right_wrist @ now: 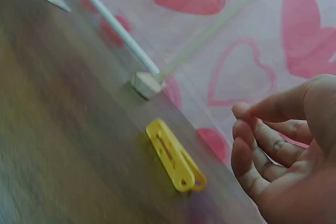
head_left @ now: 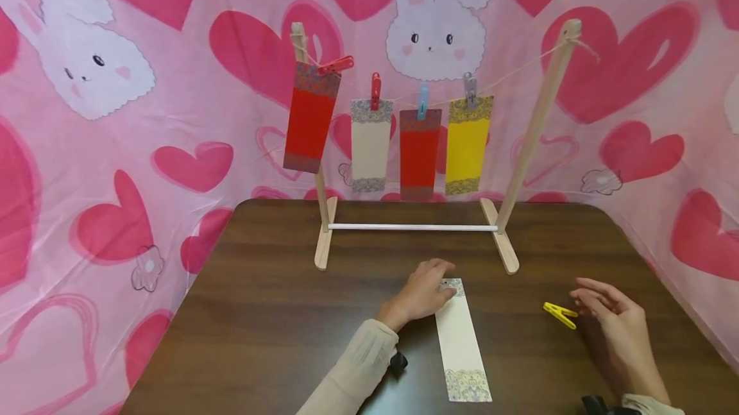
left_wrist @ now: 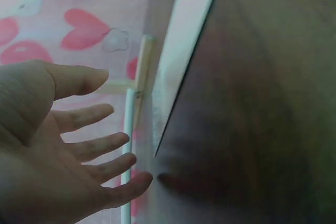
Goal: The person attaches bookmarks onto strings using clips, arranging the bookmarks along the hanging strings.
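Observation:
A long cream card [head_left: 460, 338] with a patterned band at each end lies flat on the table. My left hand [head_left: 423, 288] hovers at the card's far end, fingers spread; in the left wrist view the hand [left_wrist: 79, 140] holds nothing, the card [left_wrist: 184, 40] slanting beyond it. On the right, a yellow clothespin [head_left: 560, 315] lies on the wood. My right hand [head_left: 614, 322] is just beside it, fingers loosely bent. In the right wrist view that hand [right_wrist: 283, 145] is empty, thumb near the index fingertip, and the clothespin [right_wrist: 173, 156] sits apart from it.
Behind stands a wooden frame [head_left: 534, 145] with a white crossbar [head_left: 412, 227]. Clothespins hold several cards on its string: a tilted red card [head_left: 310, 123], a cream card [head_left: 371, 145], another red card [head_left: 417, 158] and a yellow card [head_left: 467, 149]. A pink heart-print cloth [head_left: 190, 81] hangs behind.

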`<state>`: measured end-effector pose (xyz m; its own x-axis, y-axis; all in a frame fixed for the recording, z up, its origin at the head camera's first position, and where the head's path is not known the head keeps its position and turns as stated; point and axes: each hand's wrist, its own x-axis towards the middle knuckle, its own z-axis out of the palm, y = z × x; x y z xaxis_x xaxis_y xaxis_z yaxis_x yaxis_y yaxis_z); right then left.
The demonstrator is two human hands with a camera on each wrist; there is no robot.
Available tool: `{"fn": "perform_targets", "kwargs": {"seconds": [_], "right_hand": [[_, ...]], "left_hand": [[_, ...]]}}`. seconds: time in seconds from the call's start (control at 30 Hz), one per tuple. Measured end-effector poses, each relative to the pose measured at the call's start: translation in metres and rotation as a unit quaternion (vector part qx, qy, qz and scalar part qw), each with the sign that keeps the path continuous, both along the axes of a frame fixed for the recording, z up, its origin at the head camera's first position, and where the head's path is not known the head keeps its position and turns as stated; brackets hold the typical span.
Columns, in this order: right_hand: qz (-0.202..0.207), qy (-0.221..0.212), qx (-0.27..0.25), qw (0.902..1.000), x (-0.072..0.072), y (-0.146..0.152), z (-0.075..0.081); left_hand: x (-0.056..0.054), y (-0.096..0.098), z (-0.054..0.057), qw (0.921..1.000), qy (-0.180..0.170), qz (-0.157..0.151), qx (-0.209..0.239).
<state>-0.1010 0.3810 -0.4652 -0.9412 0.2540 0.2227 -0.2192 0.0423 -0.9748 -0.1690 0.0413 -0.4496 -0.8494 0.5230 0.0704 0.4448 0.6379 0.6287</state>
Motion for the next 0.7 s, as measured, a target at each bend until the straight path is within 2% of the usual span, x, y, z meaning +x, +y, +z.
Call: {"fn": "perform_targets", "kwargs": {"seconds": [0.07,0.1,0.13,0.2,0.3,0.37,0.47,0.57,0.7], "right_hand": [[-0.035,-0.02,0.085,0.9956,0.001,0.001,0.0],[-0.049,-0.033,0.136,0.9889,0.001,0.001,0.0],[-0.062,-0.044,0.192,0.9784,0.002,0.001,0.0],[-0.079,-0.057,0.293,0.9511,0.002,0.002,-0.002],[-0.063,-0.074,0.375,0.9218,0.002,0.003,-0.004],[-0.043,-0.084,0.411,0.907,0.002,0.005,-0.006],[-0.017,-0.087,0.445,0.8911,0.001,0.008,-0.008],[-0.004,-0.083,0.464,0.882,0.0,0.009,-0.01],[0.005,-0.08,0.479,0.8744,0.0,0.009,-0.012]], "left_hand": [[0.002,0.003,-0.002,0.9992,0.019,-0.006,-0.036],[0.003,0.004,-0.004,0.9983,0.027,-0.008,-0.052],[0.005,0.004,-0.005,0.9973,0.031,-0.008,-0.066],[0.006,0.005,-0.008,0.9955,0.036,-0.008,-0.087],[0.008,0.003,-0.01,0.993,0.042,0.003,-0.111],[0.007,0.002,-0.011,0.9907,0.054,0.016,-0.124],[0.006,0.002,-0.013,0.9854,0.072,0.04,-0.149],[0.004,0.003,-0.013,0.9835,0.071,0.06,-0.155],[0.004,0.002,-0.012,0.9865,0.033,0.082,-0.138]]}}
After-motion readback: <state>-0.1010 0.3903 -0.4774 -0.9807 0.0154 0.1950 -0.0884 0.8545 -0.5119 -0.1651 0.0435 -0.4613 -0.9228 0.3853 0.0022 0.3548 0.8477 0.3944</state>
